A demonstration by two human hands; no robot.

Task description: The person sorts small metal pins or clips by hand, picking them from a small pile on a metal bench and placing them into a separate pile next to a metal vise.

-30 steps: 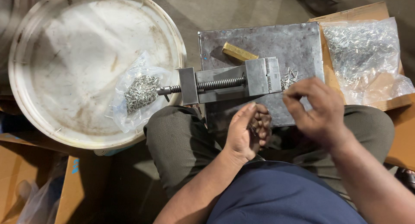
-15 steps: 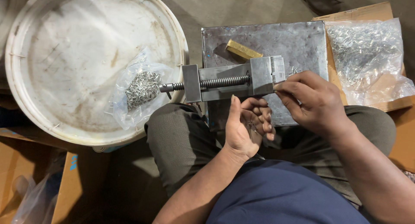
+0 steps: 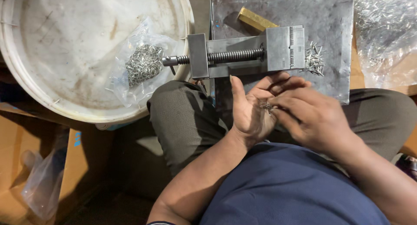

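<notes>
My left hand (image 3: 252, 107) is palm up over my lap, cupping a few small metal pins (image 3: 266, 106). My right hand (image 3: 310, 116) lies across it, fingertips pinching at those pins. Just beyond the hands a steel vise (image 3: 247, 55) lies on a grey metal plate (image 3: 330, 16). A small heap of loose pins (image 3: 313, 60) rests on the plate at the vise's right end. A brass bar (image 3: 256, 20) lies behind the vise.
A large white round tray (image 3: 65, 47) at the left holds a clear bag of pins (image 3: 143, 64). Another clear bag of pins (image 3: 384, 34) sits on cardboard at the right. Cardboard and a plastic bag (image 3: 41, 181) lie at the lower left.
My right hand left the pin heap by the vise and came back onto my left palm. My left hand turned palm up and opened wider. The view has shifted slightly.
</notes>
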